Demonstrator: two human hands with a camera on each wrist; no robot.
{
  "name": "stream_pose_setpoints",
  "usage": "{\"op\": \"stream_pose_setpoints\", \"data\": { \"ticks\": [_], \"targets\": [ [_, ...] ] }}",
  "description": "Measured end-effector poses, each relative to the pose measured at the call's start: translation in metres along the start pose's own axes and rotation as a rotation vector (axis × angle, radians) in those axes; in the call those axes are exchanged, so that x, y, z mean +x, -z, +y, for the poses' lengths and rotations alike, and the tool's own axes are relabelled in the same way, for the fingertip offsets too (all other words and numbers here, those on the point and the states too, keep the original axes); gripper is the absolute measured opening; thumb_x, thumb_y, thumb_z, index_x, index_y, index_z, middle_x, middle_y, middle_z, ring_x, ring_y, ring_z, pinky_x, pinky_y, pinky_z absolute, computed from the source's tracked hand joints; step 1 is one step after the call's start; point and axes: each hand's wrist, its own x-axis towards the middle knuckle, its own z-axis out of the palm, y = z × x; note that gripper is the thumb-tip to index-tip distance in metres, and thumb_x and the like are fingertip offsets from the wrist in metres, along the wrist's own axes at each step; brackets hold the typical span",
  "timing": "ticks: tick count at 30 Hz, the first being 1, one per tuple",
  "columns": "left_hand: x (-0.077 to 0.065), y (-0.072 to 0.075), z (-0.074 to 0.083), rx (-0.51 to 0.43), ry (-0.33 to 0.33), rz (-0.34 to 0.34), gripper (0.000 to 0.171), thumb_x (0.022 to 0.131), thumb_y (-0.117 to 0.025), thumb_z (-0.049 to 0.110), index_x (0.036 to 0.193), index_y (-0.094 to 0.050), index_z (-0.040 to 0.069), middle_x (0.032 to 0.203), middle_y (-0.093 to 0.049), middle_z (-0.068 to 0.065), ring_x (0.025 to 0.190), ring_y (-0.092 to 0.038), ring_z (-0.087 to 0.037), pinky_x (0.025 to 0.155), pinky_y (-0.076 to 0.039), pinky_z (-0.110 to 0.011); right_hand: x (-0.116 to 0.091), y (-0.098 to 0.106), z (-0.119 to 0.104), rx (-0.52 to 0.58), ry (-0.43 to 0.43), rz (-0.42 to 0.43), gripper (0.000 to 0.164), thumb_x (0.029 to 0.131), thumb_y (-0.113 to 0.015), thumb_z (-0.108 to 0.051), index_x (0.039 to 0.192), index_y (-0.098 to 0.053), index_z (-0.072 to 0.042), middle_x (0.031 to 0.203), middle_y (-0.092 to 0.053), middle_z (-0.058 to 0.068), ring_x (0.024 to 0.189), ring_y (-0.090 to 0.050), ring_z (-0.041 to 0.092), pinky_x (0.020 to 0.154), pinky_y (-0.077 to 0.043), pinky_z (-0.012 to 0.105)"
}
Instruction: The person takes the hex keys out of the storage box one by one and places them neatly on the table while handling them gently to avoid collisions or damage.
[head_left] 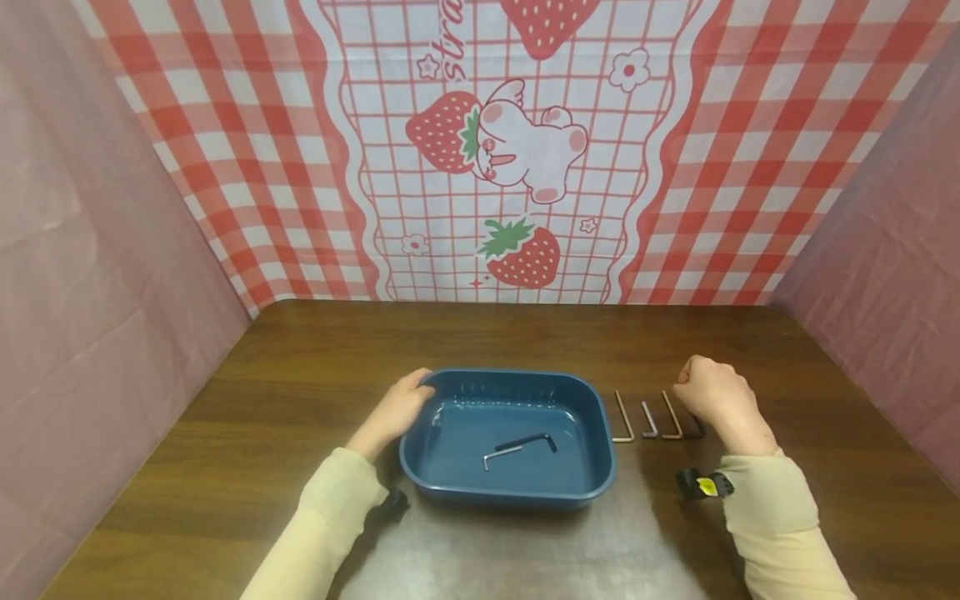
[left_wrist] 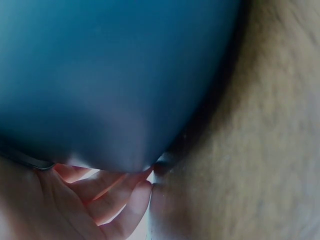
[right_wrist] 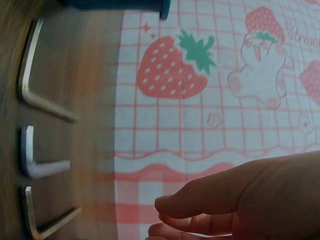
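Brown wood-grain table (head_left: pixel 315 350), with glossy blue rounded-rectangular tray (head_left: pixel 457 425) near centre.
Pale-yellow sleeves (head_left: pixel 322 508), cut off below; left hand (head_left: pixel 393 414) clamped on tray's left edge; right hand (head_left: pixel 716 400) curled, right of tray, fingertips hidden from above, hold impossible to tell. In tray, black L-shaped metal hex key (head_left: pixel 525 440); on table, two gold-coloured L-shaped hex keys (head_left: pixel 625 417); in tray, silver L-shaped hex key (head_left: pixel 502 453); between gold pair, short silver hex key (head_left: pixel 649 419); dark key (head_left: pixel 699 429) partly hidden by right hand, length unclear.
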Motion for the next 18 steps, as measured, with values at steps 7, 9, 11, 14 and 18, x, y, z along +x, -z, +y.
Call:
{"op": "stream_pose_setpoints", "data": {
  "ticks": [7,9,11,14,18],
  "targets": [
    [0.001,0.002,-0.001,0.02,-0.007,0.007,0.031,0.088,-0.042,0.013,0.114,-0.056,0.002,0.111,-0.061,-0.014,0.103,-0.055,-0.028,0.091,-0.04,-0.047,-0.05,0.051,-0.085,0.02,0.058,0.054,0.012,0.078,-0.05,-0.012,0.081,-0.054,0.0,0.072,-0.056,0.014,0.062,-0.053,0.028,0.052,-0.041,0.04],
    [0.001,0.002,-0.001,0.016,-0.008,0.007,0.031,0.088,-0.042,0.013,0.114,-0.056,0.002,0.111,-0.061,-0.013,0.104,-0.055,-0.028,0.092,-0.04,-0.047,-0.046,0.046,-0.086,0.027,0.073,0.09,0.013,0.079,-0.052,-0.014,0.082,-0.055,-0.001,0.072,-0.058,0.014,0.061,-0.053,0.029,0.05,-0.042,0.042],
    [0.001,0.002,-0.002,0.016,-0.008,0.007,0.031,0.088,-0.042,0.013,0.114,-0.056,0.003,0.111,-0.061,-0.013,0.104,-0.055,-0.028,0.092,-0.04,-0.047,-0.043,0.04,-0.088,0.024,0.081,0.124,0.014,0.08,-0.054,-0.015,0.084,-0.057,-0.002,0.071,-0.058,0.012,0.06,-0.053,0.028,0.048,-0.042,0.042],
    [0.0,0.002,-0.002,0.015,-0.01,0.011,0.031,0.088,-0.042,0.013,0.114,-0.056,0.003,0.111,-0.061,-0.013,0.104,-0.055,-0.028,0.092,-0.04,-0.047,-0.041,0.035,-0.095,0.022,0.103,0.171,0.014,0.08,-0.056,-0.015,0.085,-0.058,-0.002,0.068,-0.057,0.011,0.058,-0.053,0.026,0.046,-0.041,0.041],
    [0.0,0.001,-0.001,0.009,-0.015,0.004,0.031,0.088,-0.042,0.013,0.114,-0.056,0.003,0.111,-0.061,-0.013,0.104,-0.056,-0.028,0.092,-0.04,-0.047,-0.044,0.031,-0.11,0.012,0.149,0.208,0.012,0.08,-0.058,-0.014,0.084,-0.06,-0.003,0.067,-0.056,0.009,0.058,-0.051,0.024,0.046,-0.042,0.041]
  ]
}}
